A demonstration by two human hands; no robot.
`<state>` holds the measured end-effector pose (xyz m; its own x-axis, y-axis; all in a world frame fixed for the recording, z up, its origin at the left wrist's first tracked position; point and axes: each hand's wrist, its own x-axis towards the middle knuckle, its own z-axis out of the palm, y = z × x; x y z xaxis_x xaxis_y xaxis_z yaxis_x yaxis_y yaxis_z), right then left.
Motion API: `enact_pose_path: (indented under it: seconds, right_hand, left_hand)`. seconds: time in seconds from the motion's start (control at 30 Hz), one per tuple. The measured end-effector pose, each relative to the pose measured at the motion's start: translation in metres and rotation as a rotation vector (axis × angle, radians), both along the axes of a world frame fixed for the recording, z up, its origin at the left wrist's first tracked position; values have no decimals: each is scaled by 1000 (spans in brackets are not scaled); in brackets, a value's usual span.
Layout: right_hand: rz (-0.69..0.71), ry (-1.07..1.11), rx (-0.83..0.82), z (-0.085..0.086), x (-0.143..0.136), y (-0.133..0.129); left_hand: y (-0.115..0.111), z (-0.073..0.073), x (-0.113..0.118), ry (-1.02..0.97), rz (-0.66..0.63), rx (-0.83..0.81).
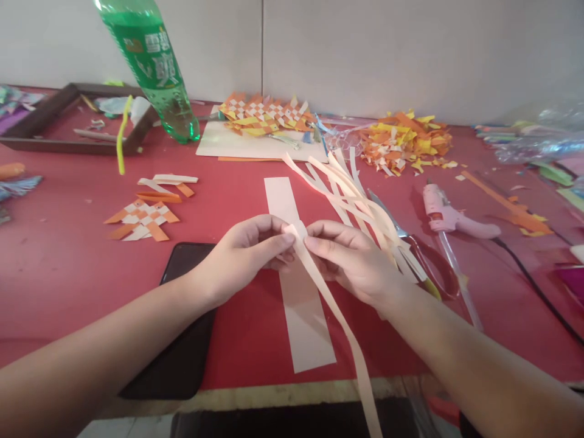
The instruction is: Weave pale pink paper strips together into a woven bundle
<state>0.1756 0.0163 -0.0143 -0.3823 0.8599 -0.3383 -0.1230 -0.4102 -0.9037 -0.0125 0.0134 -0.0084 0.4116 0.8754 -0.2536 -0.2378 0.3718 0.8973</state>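
Note:
A long, narrow, pale paper strip (334, 304) is pinched at its upper end between both my hands. My left hand (250, 252) grips its left side with thumb and forefinger. On the other side my right hand (349, 255) pinches it the same way, the other fingers curled beneath. The strip's free end hangs down past the table's front edge. Under my hands a wider pale paper band (305, 325) lies flat. Several loose paper strips (360, 198) fan out beyond my right hand, partly over a pair of scissors (431, 261).
A black phone (182, 340) lies left of the band, below a woven orange-and-white paper piece (143, 219). At the back stand a green bottle (155, 73), a dark frame (68, 146) and a pile of orange paper pieces (406, 143). A pink glue gun (456, 216) with a cord lies right.

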Motion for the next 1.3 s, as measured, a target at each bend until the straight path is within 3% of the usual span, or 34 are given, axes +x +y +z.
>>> enact_pose_path:
  seconds: [0.13,0.27,0.5,0.7,1.0,1.3]
  right_hand:
    - [16,1,76,-2,0,0]
    - [48,-25,152,-3,1,0]
    - [74,-117,275,-1,2,-2]
    - [71,-136,375,1,2,-4]
    - [39,-208,564,1,3,-8]
    - [21,-221,602,0,3,-8]
  left_hand:
    - [0,4,1,193,-107,53]
    - [-1,7,1,239,-207,67]
    - [-3,3,-2,390,-166,303]
    - [-2,3,-2,405,-151,458]
    - [-2,1,-1,344,-94,482]
    - [-1,0,-1,318,-81,483]
